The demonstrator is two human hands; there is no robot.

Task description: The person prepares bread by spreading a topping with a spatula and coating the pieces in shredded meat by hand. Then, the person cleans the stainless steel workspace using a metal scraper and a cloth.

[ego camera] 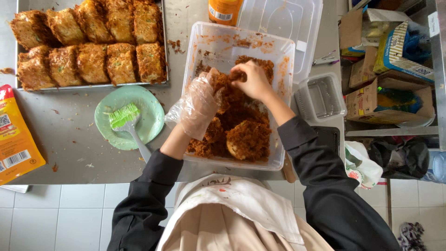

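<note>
The gloved left hand (200, 103) and bare right hand (253, 81) meet over a clear tub (278, 51), both pinched on one lump (227, 86) of reddish-brown shredded crumbs. More crumbs (246, 135) fill the tub beneath them. Left lie a green plate (151, 111) with a brush (124, 117) and a tray (93, 85) of coated squares.
</note>
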